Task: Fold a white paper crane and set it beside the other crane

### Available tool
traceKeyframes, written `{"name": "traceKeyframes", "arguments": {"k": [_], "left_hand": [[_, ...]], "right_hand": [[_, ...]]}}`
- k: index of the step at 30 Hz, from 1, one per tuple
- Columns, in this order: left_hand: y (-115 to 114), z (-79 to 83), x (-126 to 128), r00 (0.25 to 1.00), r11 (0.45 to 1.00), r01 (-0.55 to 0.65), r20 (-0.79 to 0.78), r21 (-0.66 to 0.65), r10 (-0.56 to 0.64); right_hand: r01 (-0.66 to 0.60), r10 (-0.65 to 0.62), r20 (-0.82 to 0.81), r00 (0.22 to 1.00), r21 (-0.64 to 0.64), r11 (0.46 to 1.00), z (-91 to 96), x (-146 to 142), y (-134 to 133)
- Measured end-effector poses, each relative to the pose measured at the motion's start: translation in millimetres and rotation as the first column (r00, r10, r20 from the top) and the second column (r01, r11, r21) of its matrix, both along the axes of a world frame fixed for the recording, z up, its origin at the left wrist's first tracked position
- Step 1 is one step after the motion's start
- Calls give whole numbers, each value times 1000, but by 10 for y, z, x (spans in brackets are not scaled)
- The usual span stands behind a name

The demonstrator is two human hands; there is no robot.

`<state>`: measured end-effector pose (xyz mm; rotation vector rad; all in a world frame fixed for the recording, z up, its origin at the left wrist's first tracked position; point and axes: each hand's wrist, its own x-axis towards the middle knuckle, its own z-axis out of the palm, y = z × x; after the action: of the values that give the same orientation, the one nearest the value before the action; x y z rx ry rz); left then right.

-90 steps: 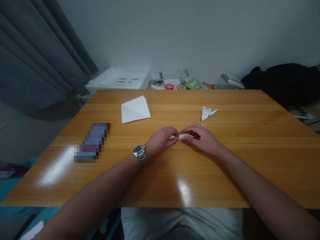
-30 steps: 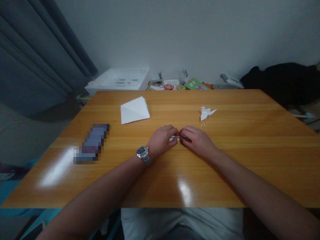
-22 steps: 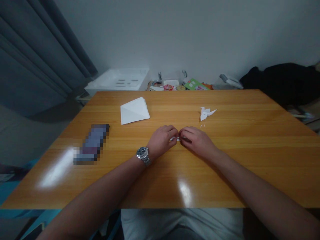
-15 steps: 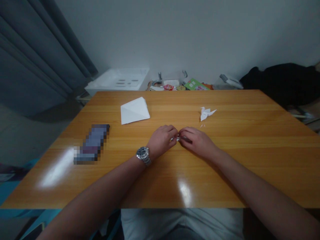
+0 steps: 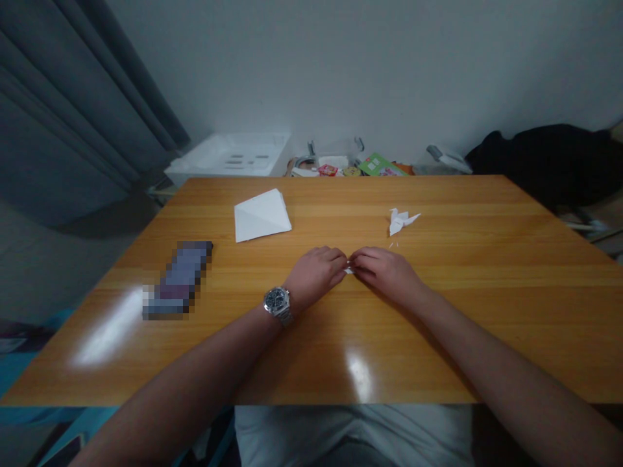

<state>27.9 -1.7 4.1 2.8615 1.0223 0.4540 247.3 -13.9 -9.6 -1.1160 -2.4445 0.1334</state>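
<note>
Between my fingertips is a small piece of white paper (image 5: 348,269), mostly covered by the fingers. My left hand (image 5: 317,275), with a metal watch (image 5: 277,301) on its wrist, is closed on the paper's left side. From the other side my right hand (image 5: 387,272) pinches it, fingers curled. Both hands rest low over the wooden table, their fingertips almost meeting. Beyond my right hand sits a folded white paper crane (image 5: 401,221), with tiny white scraps (image 5: 394,244) just in front of it.
White paper sheets (image 5: 263,216) lie stacked at the table's back left. A blurred-out phone-like object (image 5: 181,279) is on the left of the wooden table (image 5: 487,233). Past the far edge are a white plastic tray (image 5: 233,155), a green packet (image 5: 381,165) and a black cloth (image 5: 545,162).
My left fingers have flattened down and shifted slightly towards the right hand. Less of the paper's edge shows between the hands now.
</note>
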Motion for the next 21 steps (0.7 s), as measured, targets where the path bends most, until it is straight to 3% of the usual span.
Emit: {"name": "traceKeyframes", "arguments": {"k": [7,21], "left_hand": [[-45,47,-24,999,998,41,-33,-47,-42],[-73,58,-15,998,998,14,-63,-53,-17]], "right_hand": [[-36,37,32,999,-32,999,15,13,-46],[-16,16,21,1000,-24,1000,15,131,18]]}}
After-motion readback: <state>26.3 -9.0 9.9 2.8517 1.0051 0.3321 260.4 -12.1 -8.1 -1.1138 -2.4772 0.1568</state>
